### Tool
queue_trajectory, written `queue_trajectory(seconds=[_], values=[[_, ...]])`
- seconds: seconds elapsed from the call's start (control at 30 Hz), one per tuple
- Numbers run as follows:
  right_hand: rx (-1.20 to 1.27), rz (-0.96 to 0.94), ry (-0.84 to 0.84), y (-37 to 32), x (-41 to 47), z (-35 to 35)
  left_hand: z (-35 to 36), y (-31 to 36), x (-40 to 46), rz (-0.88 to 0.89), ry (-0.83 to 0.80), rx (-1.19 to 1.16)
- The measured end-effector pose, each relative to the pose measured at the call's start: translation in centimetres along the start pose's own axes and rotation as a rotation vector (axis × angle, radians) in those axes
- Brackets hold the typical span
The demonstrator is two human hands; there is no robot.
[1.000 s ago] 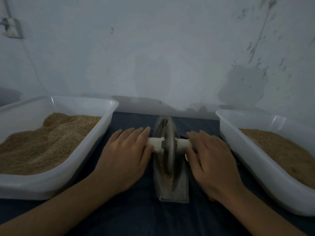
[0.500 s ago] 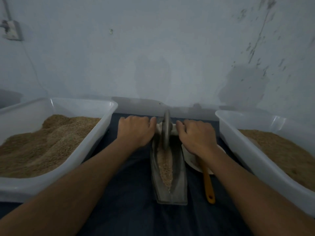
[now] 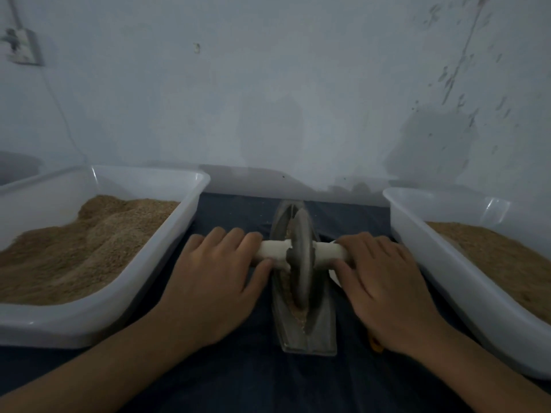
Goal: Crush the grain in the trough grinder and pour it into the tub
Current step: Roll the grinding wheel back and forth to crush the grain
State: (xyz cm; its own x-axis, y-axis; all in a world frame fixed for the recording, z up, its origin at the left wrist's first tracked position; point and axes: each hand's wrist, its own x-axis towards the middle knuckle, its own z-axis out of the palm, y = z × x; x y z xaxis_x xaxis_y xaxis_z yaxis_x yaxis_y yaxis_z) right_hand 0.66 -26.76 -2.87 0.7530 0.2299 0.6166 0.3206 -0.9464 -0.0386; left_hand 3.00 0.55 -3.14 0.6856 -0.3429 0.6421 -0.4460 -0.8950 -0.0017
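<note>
A metal trough grinder (image 3: pixel 322 332) lies lengthwise on the dark cloth in front of me, with brown grain (image 3: pixel 298 315) along its groove. Its grey wheel (image 3: pixel 301 257) stands upright near the middle of the trough, on a white axle (image 3: pixel 274 251). My left hand (image 3: pixel 214 281) rests on the left end of the axle, fingers laid over it and thumb against its near side. My right hand (image 3: pixel 384 287) presses the right end the same way. A white tub (image 3: pixel 185 222) heaped with brown grain stands at the left. Another white tub (image 3: pixel 417 234) holding grain stands at the right.
A bit of orange handle (image 3: pixel 376 344) and the edge of a white dish (image 3: pixel 334 278) show under my right hand, between trough and right tub. The wall rises just behind the table, with a socket (image 3: pixel 22 46) at upper left.
The wheel rolled from mid-trough to the far end, then back towards me to the middle. Both hands went with it and now cover the white dish and most of the orange handle.
</note>
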Motion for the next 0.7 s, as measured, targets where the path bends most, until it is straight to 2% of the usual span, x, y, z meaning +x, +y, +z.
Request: queue_trajectory(seconds=[0.13,0.3,0.47,0.53,0.6,0.7], values=[[-0.057,0.028,-0.002,0.0,0.5,1.0,0.9,0.2,1.4,-0.008,0.033,0.041],[-0.120,0.101,-0.062,1.4,6.2,3.5,4.2,-0.6,6.7,-0.114,0.014,0.180],[-0.076,0.188,-0.139,2.4,11.1,5.0,6.0,-1.4,11.2,-0.079,-0.118,0.375],[-0.096,0.188,-0.104,2.2,10.8,5.0,5.7,-1.6,11.0,-0.057,-0.130,0.367],[-0.148,0.145,-0.054,1.8,9.3,4.5,5.3,-1.3,9.6,-0.065,-0.064,0.323],[-0.105,0.047,0.007,0.8,6.0,3.0,3.9,-1.2,5.7,-0.087,-0.040,0.165]])
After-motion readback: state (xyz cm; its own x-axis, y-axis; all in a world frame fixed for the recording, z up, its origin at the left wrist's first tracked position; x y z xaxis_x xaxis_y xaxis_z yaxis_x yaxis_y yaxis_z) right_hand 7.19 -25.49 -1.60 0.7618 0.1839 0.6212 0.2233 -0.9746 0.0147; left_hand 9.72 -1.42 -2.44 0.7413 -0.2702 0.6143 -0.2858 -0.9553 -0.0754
